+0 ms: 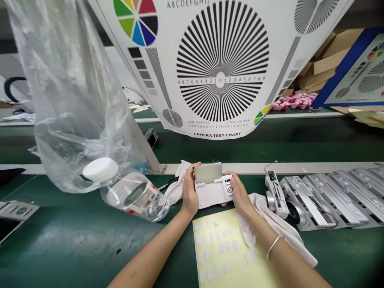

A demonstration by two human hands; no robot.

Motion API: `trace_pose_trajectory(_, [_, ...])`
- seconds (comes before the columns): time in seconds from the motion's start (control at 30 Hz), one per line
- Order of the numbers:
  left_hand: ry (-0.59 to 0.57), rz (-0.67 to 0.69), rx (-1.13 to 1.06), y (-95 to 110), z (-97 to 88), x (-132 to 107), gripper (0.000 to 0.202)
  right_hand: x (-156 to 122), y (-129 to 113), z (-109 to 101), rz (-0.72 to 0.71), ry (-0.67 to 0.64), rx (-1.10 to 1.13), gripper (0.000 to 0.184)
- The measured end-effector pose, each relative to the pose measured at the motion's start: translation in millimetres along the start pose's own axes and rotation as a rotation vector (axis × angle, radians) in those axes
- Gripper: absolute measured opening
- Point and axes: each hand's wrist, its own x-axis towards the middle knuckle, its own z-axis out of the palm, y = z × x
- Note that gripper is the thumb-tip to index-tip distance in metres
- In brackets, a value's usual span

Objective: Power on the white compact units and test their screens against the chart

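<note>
Between my two hands I hold a white digital camera (211,194) with its flip-up screen (208,173) raised. My left hand (190,191) closes round its left side. The right side, beside the round button pad, is gripped by my right hand (240,193); the fingers behind the body are mostly hidden. Just below the camera lies a yellow sheet (240,266) carrying rows of small pale stickers. A white cloth (280,226) lies under and beside my right forearm, and another pale cloth (177,190) sits by my left hand.
A camera test chart (222,100) hangs ahead. On the left, a clear plastic bag (78,100) hangs above a capped water bottle (135,194). Several silver cameras (333,198) stand in a row at right on the green table (90,244). Pink items (295,101) and cardboard boxes (327,60) lie behind.
</note>
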Motion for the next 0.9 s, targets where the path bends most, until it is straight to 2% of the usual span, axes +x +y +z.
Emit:
trace_pose_trajectory(0.13, [-0.133,0.151,0.167,12.6,0.7,-12.0,0.068,0.1,-8.8,3.8,0.026,0.071,0.075,0.042])
trace_pose_trajectory(0.27, [-0.252,0.220,0.309,9.9,-6.3,-12.0,0.072,-0.1,-14.3,4.9,0.013,0.108,0.125,0.044])
trace_pose_trajectory(0.33, [-0.316,0.220,0.391,3.6,-13.7,-6.5,0.071,0.4,-14.1,4.0,-0.007,0.124,0.138,0.045])
trace_pose_trajectory(0.47, [-0.515,0.169,0.580,-2.1,-28.4,5.7,0.097,1.1,-11.0,1.8,-0.073,0.162,0.154,0.043])
trace_pose_trajectory(0.53, [-0.572,0.171,0.672,2.2,-32.5,8.7,0.099,0.5,-11.4,2.3,-0.111,0.159,0.156,0.042])
trace_pose_trajectory(0.67, [-0.555,0.282,0.802,23.8,-34.5,8.0,0.075,-6.5,-26.8,7.2,-0.180,0.081,0.127,0.045])
trace_pose_trajectory(0.73, [-0.523,0.385,0.827,40.4,-34.7,5.2,0.073,-15.7,-43.8,10.3,-0.212,0.012,0.103,0.047])
trace_pose_trajectory(0.9, [-0.464,0.673,0.860,100.0,-34.2,-7.3,0.072,-63.4,-100.8,17.0,-0.311,-0.135,0.051,0.038])
